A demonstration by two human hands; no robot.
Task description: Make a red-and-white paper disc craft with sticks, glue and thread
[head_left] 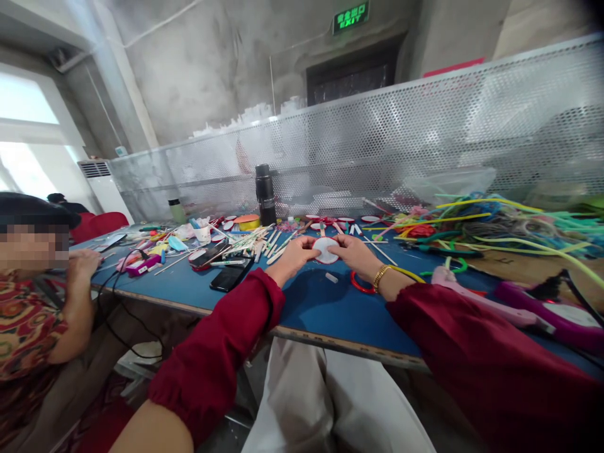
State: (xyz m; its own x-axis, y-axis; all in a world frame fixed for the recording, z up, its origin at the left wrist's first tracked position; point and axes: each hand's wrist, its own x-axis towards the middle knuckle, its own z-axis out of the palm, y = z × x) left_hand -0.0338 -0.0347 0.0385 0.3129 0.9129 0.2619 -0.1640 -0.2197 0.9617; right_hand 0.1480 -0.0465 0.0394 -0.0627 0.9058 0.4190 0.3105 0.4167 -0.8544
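Pinching opposite sides, your left hand (296,255) and right hand (355,254) are both grasping a round white disc with a red rim (326,250) between them, each grip meeting its edge. Being round, it is showing no long axis, and neither hand is lying nearer. Bare blue bench (325,311) is stretching from a small whitish block (331,277) to its front edge; a red curved loop (359,286) is lying near your right hand.

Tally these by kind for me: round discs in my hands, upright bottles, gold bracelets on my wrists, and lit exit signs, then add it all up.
Discs: 1, the red-rimmed white disc between left hand and right hand
Bottles: 2, black bottle and green bottle
Bracelets: 1, gold bracelet
Exit signs: 1, green exit sign
Total: 5
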